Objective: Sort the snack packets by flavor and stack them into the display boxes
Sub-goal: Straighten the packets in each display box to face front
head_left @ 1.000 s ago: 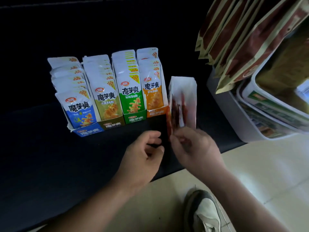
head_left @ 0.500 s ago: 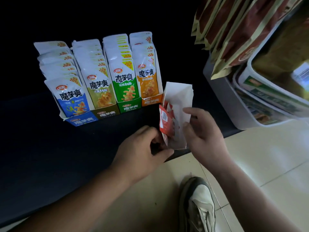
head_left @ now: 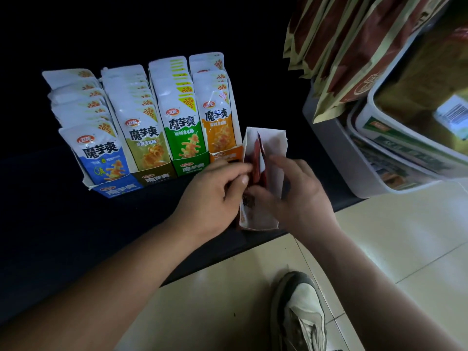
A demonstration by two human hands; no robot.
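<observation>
Four display boxes [head_left: 190, 168] are standing full in a row on the worktop [head_left: 76, 236]: one blue, one olive, one green, one orange. The fifth box [head_left: 274, 143], white, is sitting just beside the orange one and is holding few red packets [head_left: 257, 158], perhaps two. The left hand [head_left: 215, 196] is pinching them in its grip; the right hand [head_left: 301, 196] is grasping the box wall. Filling this box seems to be what is left.

1. Both bare forearms reach in, the left from the lower left and the right from the lower right, and the hands meet.
2. The left hand [head_left: 215, 196] is knuckles up with fingers curled, the tips pinching the red packet [head_left: 257, 163].
3. The right hand [head_left: 301, 196] faces it, with fingers and thumb curled round the white box [head_left: 276, 143].
</observation>
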